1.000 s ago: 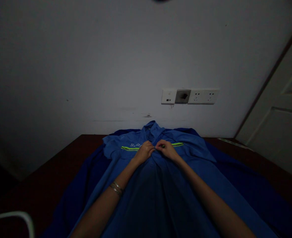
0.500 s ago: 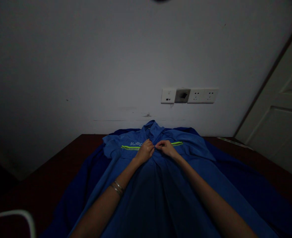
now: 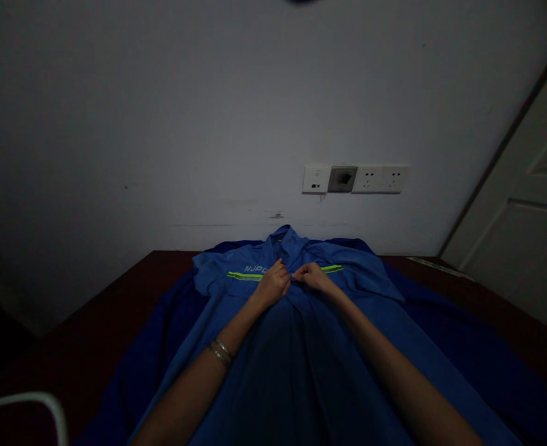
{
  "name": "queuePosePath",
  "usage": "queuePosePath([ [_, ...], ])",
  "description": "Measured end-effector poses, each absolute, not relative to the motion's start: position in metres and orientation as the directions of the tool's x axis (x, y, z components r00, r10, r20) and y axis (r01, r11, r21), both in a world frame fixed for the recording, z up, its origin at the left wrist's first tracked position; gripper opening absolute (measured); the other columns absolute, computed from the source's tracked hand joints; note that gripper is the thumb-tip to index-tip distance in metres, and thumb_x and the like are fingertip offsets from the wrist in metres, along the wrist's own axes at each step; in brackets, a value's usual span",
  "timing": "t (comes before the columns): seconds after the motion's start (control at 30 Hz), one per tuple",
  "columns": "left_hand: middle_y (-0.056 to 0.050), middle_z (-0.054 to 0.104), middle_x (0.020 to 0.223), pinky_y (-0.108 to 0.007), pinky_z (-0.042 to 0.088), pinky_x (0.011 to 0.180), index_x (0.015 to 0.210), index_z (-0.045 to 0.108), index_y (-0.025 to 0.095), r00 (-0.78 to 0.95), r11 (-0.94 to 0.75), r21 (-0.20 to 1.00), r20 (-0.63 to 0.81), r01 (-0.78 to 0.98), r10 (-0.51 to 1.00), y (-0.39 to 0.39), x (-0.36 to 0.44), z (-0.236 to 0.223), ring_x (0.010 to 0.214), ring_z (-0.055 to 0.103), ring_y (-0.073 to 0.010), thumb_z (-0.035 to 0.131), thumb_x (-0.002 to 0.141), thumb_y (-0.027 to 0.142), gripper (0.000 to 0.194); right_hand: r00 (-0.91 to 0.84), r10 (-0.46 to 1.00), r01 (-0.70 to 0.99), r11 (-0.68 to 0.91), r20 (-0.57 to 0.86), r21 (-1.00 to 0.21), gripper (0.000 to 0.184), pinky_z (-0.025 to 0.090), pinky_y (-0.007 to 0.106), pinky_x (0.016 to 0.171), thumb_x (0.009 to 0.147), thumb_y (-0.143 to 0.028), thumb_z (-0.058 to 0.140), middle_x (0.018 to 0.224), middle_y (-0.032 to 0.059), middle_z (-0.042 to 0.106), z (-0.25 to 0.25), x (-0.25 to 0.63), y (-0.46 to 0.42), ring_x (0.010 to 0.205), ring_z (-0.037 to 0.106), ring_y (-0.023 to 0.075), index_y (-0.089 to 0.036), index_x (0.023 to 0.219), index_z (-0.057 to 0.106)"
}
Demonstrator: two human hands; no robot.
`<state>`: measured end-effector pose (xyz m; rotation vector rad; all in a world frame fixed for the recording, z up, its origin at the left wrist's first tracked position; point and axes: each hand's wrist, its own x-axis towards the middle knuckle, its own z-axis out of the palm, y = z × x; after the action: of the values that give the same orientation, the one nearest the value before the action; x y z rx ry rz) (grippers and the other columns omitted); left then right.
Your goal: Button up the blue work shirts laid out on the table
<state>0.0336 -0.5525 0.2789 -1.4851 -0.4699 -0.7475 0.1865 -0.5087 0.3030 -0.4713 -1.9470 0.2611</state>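
A light blue short-sleeved shirt (image 3: 370,316) with a collar, lettering and yellow-green stripes across the chest lies face up, its collar toward the wall. Beneath it spreads a darker blue garment (image 3: 166,328). At the shirt's front, just below the collar opening, my left hand (image 3: 274,285) is closed on the placket, a bracelet round that wrist. My right hand (image 3: 313,277) pinches the shirt front close beside it, fingertips nearly touching the left ones. Whatever small part lies between the fingertips, such as a button, is too dark and small to make out.
The garments lie on a dark reddish table (image 3: 129,291) against a white wall (image 3: 199,111). Sockets and switches (image 3: 354,179) are set in the wall. A panelled door (image 3: 528,235) stands at the right. A white curved bar (image 3: 45,399) shows at the lower left.
My right hand's fingers have shifted very slightly and closed more tightly at the shirt front. The left hand and both garments stay almost where they were.
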Motion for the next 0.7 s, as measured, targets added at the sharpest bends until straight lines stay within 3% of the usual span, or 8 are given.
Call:
queuePosePath([
  [0.13,-0.004,0.056,0.068,-0.041,0.033,0.099,0.072,0.062,0.013,0.67,-0.143,-0.686,0.727,0.713,-0.149,-0.553,0.0309,0.2806,0.08,0.051,-0.0154,0.046,0.078,0.012,0.017,-0.363,0.428,0.208,0.903,0.828,-0.376,0.014,0.032,0.018,0.037,0.067,-0.022,0.057,0.047,-0.0029,0.05,0.3015,0.1875,-0.5118,0.037,0.038,0.0058,-0.01,0.07,0.063],
  [0.2,-0.004,0.057,0.069,-0.042,0.033,0.099,0.072,0.062,0.014,0.643,-0.179,-0.657,0.753,0.732,-0.137,-0.5527,0.0292,0.2823,0.081,0.051,-0.0153,0.046,0.078,0.012,0.017,-0.359,0.335,0.209,0.938,0.871,-0.275,0.016,0.036,0.019,0.043,0.068,-0.022,0.057,0.056,-0.0009,0.055,0.3007,0.1888,-0.5119,0.043,0.043,0.0067,-0.01,0.077,0.064],
  [0.37,-0.004,0.058,0.07,-0.041,0.031,0.099,0.071,0.062,0.014,0.599,-0.207,-0.604,0.795,0.77,-0.093,-0.5519,0.028,0.2845,0.079,0.052,-0.0149,0.047,0.078,0.013,0.017,-0.387,0.02,0.311,0.944,0.922,0.11,0.021,0.042,0.022,0.061,0.066,-0.016,0.06,0.08,0.0039,0.061,0.2986,0.1937,-0.5118,0.062,0.052,0.0102,-0.012,0.086,0.064],
  [0.7,-0.004,0.058,0.074,-0.039,0.031,0.099,0.072,0.061,0.014,0.612,-0.242,-0.607,0.788,0.757,-0.06,-0.5529,0.0277,0.2833,0.08,0.051,-0.0148,0.045,0.08,0.015,0.018,-0.469,-0.122,0.464,0.809,0.875,0.362,0.014,0.04,0.025,0.078,0.078,-0.015,0.052,0.091,0.0055,0.058,0.293,0.1959,-0.5159,0.088,0.053,0.0144,-0.016,0.09,0.06],
])
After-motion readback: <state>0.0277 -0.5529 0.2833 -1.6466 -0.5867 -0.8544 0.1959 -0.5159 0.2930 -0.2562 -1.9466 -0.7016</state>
